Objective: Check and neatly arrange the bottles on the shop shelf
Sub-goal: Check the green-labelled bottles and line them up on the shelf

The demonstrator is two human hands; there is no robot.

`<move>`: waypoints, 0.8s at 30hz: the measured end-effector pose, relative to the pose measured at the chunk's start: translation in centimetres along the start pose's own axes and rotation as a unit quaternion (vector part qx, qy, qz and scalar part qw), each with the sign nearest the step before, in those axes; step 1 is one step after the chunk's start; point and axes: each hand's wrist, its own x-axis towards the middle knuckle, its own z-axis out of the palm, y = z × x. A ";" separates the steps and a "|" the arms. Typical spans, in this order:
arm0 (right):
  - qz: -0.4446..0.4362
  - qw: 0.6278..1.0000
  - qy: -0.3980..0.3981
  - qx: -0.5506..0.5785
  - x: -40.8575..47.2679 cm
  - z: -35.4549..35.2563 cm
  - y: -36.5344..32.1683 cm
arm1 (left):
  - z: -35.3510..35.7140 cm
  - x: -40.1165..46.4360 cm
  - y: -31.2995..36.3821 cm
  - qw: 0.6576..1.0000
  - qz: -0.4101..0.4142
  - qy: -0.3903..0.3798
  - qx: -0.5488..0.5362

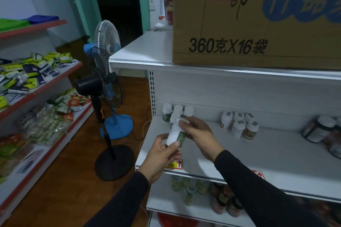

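Two hands meet on one white bottle, which you hold tilted in the air above the front left part of the white shelf. Your left hand grips its lower end, thumb laid across the green label and the other fingers curled underneath. Your right hand comes in from above and pinches the cap end, fingers bent over the top of it. Both sleeves are dark.

Just behind the held bottle, against the back panel at the shelf's left end, stands a small cluster of white-capped bottles. Further right on the same shelf stands a second group of bottles, well apart from the first, and at the far right edge are larger dark jars. A red and yellow price tag sits on the shelf's front lip below your left hand. More bottles fill the shelf underneath.

A large cardboard box rests on the top of the unit. To your left, two standing fans stand on the brown floor, and beyond them a red-edged rack carries packets.
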 end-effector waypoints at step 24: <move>-0.033 0.993 -0.066 -0.087 -0.8 0.4 0.0 | -1.3 1.2 0.7 0.957 0.152 0.030 0.247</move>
